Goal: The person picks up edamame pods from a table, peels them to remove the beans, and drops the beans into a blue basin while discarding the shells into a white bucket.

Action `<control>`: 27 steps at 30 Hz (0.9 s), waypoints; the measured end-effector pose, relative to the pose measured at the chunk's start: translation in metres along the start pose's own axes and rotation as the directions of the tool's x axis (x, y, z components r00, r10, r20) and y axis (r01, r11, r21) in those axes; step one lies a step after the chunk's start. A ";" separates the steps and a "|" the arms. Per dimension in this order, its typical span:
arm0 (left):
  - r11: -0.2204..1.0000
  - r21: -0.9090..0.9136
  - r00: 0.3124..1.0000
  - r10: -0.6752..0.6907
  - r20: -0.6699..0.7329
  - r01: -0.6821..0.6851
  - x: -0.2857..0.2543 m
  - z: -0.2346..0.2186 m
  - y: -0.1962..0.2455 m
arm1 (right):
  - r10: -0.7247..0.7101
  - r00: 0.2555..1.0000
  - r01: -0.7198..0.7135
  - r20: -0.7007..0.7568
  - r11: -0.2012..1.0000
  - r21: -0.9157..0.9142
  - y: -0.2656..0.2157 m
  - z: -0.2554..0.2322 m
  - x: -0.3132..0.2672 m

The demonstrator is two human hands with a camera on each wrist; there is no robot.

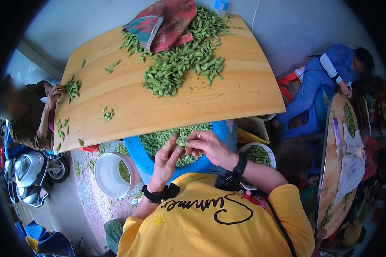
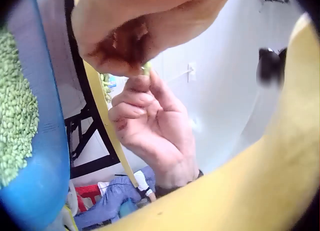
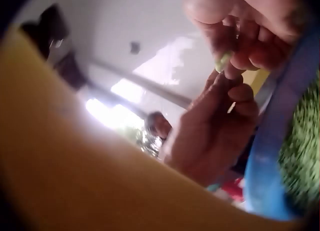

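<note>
Over a blue basin (image 1: 135,154) of shelled green soybeans (image 1: 156,142), my two hands meet at the fingertips. A green soybean pod (image 1: 181,143) sits between them. My left hand (image 1: 166,159) pinches it with thumb and fingers, and my right hand (image 1: 211,147) pinches it from the other side. In the left wrist view, a pale green bit of the pod (image 2: 147,68) shows between the fingertips. From the right wrist, the light green pod (image 3: 223,62) also shows there, the rest of it hidden by fingers.
A wooden table (image 1: 240,81) ahead bears a pile of pods (image 1: 167,77) partly under a red cloth (image 1: 176,25). A white bucket (image 1: 103,175) stands left of the basin, a white tub of pods (image 1: 258,155) right. Another person's hand (image 1: 53,94) is at the table's left edge.
</note>
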State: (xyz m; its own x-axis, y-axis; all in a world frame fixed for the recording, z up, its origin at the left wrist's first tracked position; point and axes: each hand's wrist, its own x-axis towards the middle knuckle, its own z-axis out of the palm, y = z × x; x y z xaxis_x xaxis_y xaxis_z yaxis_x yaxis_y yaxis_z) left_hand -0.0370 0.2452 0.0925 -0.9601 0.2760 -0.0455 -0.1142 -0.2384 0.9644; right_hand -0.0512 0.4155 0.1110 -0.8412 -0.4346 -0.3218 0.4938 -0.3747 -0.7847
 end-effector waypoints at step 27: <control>0.984 -0.180 0.998 -0.006 -0.067 -0.006 0.014 -0.001 -0.020 | -0.144 0.986 0.037 -0.087 0.692 -0.721 -0.003 -0.006 0.007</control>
State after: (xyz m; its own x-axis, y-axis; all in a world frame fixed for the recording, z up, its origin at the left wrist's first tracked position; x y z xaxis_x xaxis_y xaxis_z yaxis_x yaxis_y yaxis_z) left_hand -0.0481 0.2529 0.0723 -0.9744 0.2143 -0.0685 -0.1522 -0.4036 0.9022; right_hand -0.0599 0.4181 0.1078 -0.9193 -0.3036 -0.2505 0.1511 0.3154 -0.9369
